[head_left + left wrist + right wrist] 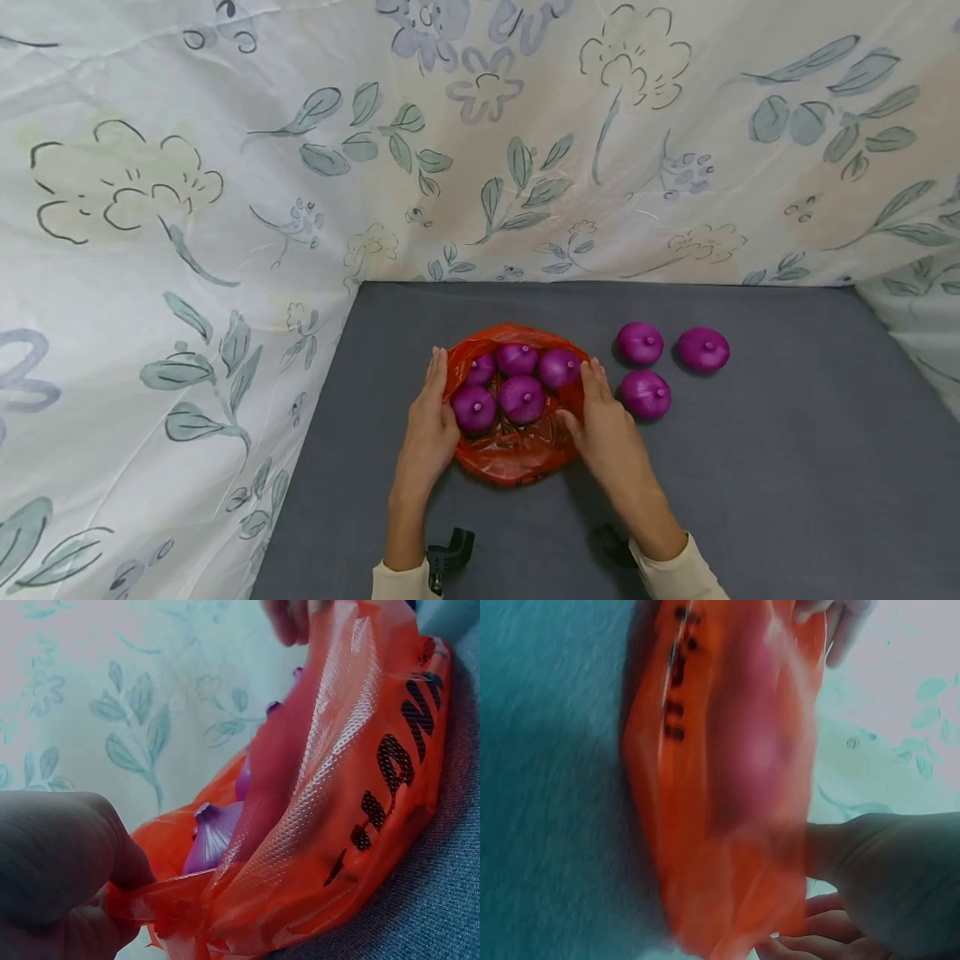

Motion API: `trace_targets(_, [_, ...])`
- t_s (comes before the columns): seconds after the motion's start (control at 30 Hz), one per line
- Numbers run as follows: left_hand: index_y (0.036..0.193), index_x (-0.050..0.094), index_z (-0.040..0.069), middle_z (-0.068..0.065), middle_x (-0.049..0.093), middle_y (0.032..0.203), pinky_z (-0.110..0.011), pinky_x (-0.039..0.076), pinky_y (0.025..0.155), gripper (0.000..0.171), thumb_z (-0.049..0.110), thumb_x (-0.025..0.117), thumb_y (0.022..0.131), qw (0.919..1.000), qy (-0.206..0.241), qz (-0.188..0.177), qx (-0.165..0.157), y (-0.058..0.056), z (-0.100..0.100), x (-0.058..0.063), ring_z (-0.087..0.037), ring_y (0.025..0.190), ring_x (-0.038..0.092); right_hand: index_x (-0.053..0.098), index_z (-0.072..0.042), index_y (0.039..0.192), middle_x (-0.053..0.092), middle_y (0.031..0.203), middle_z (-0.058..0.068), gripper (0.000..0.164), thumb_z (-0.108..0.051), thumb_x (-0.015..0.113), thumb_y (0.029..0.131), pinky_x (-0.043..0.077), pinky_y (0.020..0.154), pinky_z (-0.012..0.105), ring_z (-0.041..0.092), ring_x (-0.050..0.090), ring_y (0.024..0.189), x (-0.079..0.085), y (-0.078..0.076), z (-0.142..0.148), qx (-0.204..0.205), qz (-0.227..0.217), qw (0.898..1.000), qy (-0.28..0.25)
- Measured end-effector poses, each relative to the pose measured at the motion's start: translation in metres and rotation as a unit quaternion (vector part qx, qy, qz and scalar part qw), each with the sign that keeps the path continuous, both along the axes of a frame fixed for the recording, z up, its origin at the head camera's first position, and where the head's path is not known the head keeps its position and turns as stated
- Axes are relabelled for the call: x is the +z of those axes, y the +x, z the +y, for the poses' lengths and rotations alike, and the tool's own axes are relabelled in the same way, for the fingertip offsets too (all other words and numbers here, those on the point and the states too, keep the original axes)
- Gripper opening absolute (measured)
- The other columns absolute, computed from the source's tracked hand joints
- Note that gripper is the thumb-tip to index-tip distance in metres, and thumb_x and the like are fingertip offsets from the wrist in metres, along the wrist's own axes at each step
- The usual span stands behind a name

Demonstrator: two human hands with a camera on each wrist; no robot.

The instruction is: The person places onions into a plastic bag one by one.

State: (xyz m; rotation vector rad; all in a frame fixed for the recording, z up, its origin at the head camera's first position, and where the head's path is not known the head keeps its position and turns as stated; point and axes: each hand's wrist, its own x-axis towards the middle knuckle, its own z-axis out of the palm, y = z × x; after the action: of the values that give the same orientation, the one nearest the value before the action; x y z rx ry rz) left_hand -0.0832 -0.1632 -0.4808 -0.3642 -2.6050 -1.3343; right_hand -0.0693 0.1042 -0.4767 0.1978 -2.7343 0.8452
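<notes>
An orange-red plastic bag (517,462) stands with its mouth spread wide on the grey tabletop. Several purple onions (522,400) sit inside it, stems up. At the bag's left side, my left hand (427,433) holds the rim; the left wrist view shows the plastic edge between thumb and fingers. My right hand (613,437) grips the opposite side, its thumb over the rim inside and its fingers along the outside. Dark lettering marks the bag wall (337,825) facing me. Three more purple onions, the nearest (647,394) close to my right fingertips, lie outside the bag.
The grey cloth-covered table (787,475) extends to the right of the loose onions. A floral-patterned white curtain (525,200) rises behind the table and along its left side. Black wrist mounts (452,550) show below the hands.
</notes>
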Motion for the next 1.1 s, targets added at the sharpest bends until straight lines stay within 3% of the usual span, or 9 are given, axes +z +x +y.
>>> trace_targets(0.2, [0.171, 0.017, 0.019, 0.003, 0.013, 0.176, -0.047, 0.032, 0.122, 0.088, -0.019, 0.045, 0.097, 1.0, 0.002, -0.009, -0.002, 0.0, 0.0, 0.001, -0.016, 0.161, 0.015, 0.043, 0.012, 0.155, 0.04, 0.16, 0.033, 0.076, -0.001, 0.081, 0.091, 0.056, 0.089, 0.062, 0.055, 0.066, 0.116, 0.0, 0.001, 0.015, -0.021, -0.015, 0.999, -0.022])
trace_targets(0.43, [0.17, 0.018, 0.018, 0.003, 0.015, 0.176, -0.045, 0.028, 0.124, 0.086, -0.018, 0.044, 0.097, 0.9999, -0.001, -0.011, 0.0, 0.001, -0.003, 0.0, -0.015, 0.161, 0.015, 0.042, 0.01, 0.156, 0.04, 0.162, 0.03, 0.069, 0.008, 0.068, 0.092, 0.056, 0.082, 0.066, 0.055, 0.069, 0.101, 0.006, 0.006, 0.028, -0.052, 0.017, 0.998, -0.028])
trace_targets(0.6, [0.17, 0.02, 0.017, 0.002, 0.018, 0.176, -0.048, 0.027, 0.125, 0.084, -0.017, 0.044, 0.097, 1.0, -0.002, -0.005, 0.003, 0.003, -0.003, 0.001, -0.017, 0.161, 0.017, 0.044, 0.01, 0.155, 0.045, 0.158, 0.03, 0.07, 0.005, 0.072, 0.092, 0.056, 0.087, 0.065, 0.051, 0.071, 0.098, 0.012, 0.007, 0.034, -0.045, 0.021, 0.998, -0.046])
trace_targets(0.7, [0.17, 0.02, 0.018, 0.004, 0.017, 0.176, -0.045, 0.026, 0.125, 0.084, -0.017, 0.044, 0.098, 0.9999, 0.0, -0.012, 0.002, 0.002, -0.001, 0.001, -0.014, 0.161, 0.015, 0.045, 0.009, 0.155, 0.047, 0.157, 0.029, 0.072, 0.0, 0.077, 0.091, 0.056, 0.087, 0.063, 0.043, 0.068, 0.078, 0.015, 0.006, 0.038, -0.036, 0.018, 0.998, -0.051])
trace_targets(0.77, [0.17, 0.019, 0.018, 0.006, 0.016, 0.175, -0.044, 0.025, 0.126, 0.084, -0.016, 0.044, 0.098, 0.9999, 0.001, -0.014, 0.001, 0.002, 0.0, 0.001, -0.012, 0.161, 0.015, 0.046, 0.007, 0.155, 0.049, 0.156, 0.029, 0.073, -0.005, 0.079, 0.091, 0.058, 0.075, 0.059, 0.035, 0.058, 0.063, 0.018, 0.005, 0.041, -0.037, 0.016, 0.998, -0.057])
trace_targets(0.83, [0.17, 0.019, 0.018, 0.006, 0.016, 0.176, -0.044, 0.026, 0.126, 0.083, -0.016, 0.044, 0.098, 0.9999, 0.0, -0.013, 0.0, 0.001, 0.0, 0.001, -0.012, 0.161, 0.015, 0.048, 0.005, 0.155, 0.063, 0.141, 0.029, 0.072, -0.009, 0.08, 0.092, 0.053, 0.06, 0.048, 0.023, 0.042, 0.056, 0.02, 0.004, 0.043, -0.042, 0.016, 0.997, -0.06])
trace_targets(0.9, [0.17, 0.019, 0.018, 0.006, 0.016, 0.176, -0.044, 0.026, 0.126, 0.083, -0.016, 0.044, 0.098, 0.9999, 0.0, -0.013, 0.001, 0.001, 0.001, 0.001, -0.012, 0.161, 0.015, 0.05, 0.003, 0.155, 0.071, 0.105, 0.025, 0.072, -0.015, 0.082, 0.092, 0.042, 0.051, 0.038, 0.017, 0.034, 0.054, 0.023, 0.004, 0.047, -0.051, 0.016, 0.996, -0.066])
trace_targets(1.0, [0.17, 0.019, 0.018, 0.006, 0.016, 0.176, -0.043, 0.025, 0.126, 0.084, -0.016, 0.045, 0.098, 0.9999, 0.003, -0.016, 0.002, 0.001, 0.001, 0.001, -0.011, 0.161, 0.014, 0.051, 0.003, 0.154, 0.056, 0.073, 0.016, 0.072, -0.021, 0.082, 0.093, 0.037, 0.05, 0.034, 0.016, 0.037, 0.055, 0.027, 0.001, 0.055, -0.065, 0.025, 0.995, -0.07])
trace_targets(1.1, [0.17, 0.018, 0.019, 0.007, 0.015, 0.176, -0.042, 0.024, 0.126, 0.084, -0.015, 0.045, 0.099, 0.9998, 0.004, -0.019, 0.004, 0.0, 0.002, 0.0, -0.011, 0.161, 0.013, 0.051, 0.004, 0.153, 0.067, 0.088, 0.025, 0.071, -0.023, 0.081, 0.094, 0.048, 0.055, 0.045, 0.029, 0.052, 0.061, 0.031, -0.002, 0.067, -0.081, 0.033, 0.993, -0.074])
